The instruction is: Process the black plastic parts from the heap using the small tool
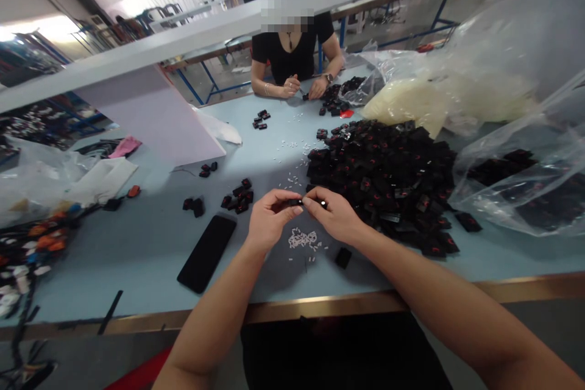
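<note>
Left hand (272, 219) and right hand (331, 214) clench their grips on a small black part (296, 202) (fingertips nearly meeting). White bits (302, 239) lie below, near a black heap (379, 183)

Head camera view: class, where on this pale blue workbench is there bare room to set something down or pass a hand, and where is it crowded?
Bare blue bench lies between the tangle of coloured wires and the black phone. Crowded: the heap of black parts and the scattered white bits beside it.
</note>
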The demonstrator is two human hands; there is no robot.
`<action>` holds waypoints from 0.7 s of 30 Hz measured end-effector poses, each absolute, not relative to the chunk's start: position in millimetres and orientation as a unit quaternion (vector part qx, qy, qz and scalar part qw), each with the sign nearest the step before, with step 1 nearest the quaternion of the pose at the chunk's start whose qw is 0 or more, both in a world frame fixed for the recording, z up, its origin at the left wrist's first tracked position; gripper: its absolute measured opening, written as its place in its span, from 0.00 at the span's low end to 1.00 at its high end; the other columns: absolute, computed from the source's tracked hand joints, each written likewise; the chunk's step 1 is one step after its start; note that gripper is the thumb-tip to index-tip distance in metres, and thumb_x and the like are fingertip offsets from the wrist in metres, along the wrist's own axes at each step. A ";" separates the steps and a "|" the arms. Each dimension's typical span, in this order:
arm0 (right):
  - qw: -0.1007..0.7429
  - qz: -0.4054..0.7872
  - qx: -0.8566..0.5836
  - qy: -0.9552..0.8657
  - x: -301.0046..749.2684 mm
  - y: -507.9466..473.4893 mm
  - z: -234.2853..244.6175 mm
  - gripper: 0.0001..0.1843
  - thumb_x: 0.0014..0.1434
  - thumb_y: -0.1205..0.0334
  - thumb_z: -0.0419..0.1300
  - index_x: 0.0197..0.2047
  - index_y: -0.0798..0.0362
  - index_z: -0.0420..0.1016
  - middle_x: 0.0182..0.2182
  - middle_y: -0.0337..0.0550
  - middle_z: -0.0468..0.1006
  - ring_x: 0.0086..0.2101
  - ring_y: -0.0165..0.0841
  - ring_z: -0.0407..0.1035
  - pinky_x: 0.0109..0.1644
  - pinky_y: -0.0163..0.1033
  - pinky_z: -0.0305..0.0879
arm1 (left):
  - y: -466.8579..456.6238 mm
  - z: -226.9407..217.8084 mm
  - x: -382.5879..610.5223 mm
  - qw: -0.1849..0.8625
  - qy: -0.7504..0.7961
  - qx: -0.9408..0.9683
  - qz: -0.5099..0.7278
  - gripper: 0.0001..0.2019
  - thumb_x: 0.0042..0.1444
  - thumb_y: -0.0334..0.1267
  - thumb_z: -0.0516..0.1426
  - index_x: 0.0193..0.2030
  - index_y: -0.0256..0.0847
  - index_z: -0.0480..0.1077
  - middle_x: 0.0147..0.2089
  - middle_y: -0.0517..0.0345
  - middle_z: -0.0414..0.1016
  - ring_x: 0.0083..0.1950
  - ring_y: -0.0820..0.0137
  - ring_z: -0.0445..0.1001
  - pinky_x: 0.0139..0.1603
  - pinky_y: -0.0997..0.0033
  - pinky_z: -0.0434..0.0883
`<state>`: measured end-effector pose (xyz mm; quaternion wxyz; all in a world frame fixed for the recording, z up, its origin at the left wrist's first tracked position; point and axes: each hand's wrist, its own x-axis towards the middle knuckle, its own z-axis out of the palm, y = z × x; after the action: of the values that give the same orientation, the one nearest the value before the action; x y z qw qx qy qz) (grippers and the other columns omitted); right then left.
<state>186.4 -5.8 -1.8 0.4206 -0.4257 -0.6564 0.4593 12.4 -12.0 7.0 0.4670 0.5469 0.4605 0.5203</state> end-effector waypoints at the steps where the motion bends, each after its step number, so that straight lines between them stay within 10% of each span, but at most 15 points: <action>1: 0.421 0.460 -0.424 -0.657 186.5 -5.6 -1.9 0.14 0.64 0.52 0.54 0.32 0.52 0.70 0.24 0.36 0.69 0.27 0.30 0.62 0.32 0.36 0.58 | -11.9 7.1 12.5 0.467 0.460 0.547 0.520 0.12 0.42 0.36 0.72 0.35 0.40 0.80 0.36 0.55 0.80 0.37 0.69 0.76 0.41 0.69 0.73; 21: 0.461 0.646 -0.391 -0.466 201.4 -5.4 14.3 0.40 0.62 0.27 0.40 0.24 0.52 0.72 0.18 0.40 0.69 0.17 0.29 0.62 0.22 0.37 0.60 | -11.5 12.2 16.6 0.619 0.376 0.402 0.560 0.17 0.42 0.40 0.73 0.35 0.40 0.73 0.37 0.57 0.82 0.39 0.64 0.82 0.43 0.62 0.78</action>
<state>201.4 -5.4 14.3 0.4610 -0.3910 -0.4662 0.6459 16.6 -11.5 12.2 0.6187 0.4025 0.3763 0.5600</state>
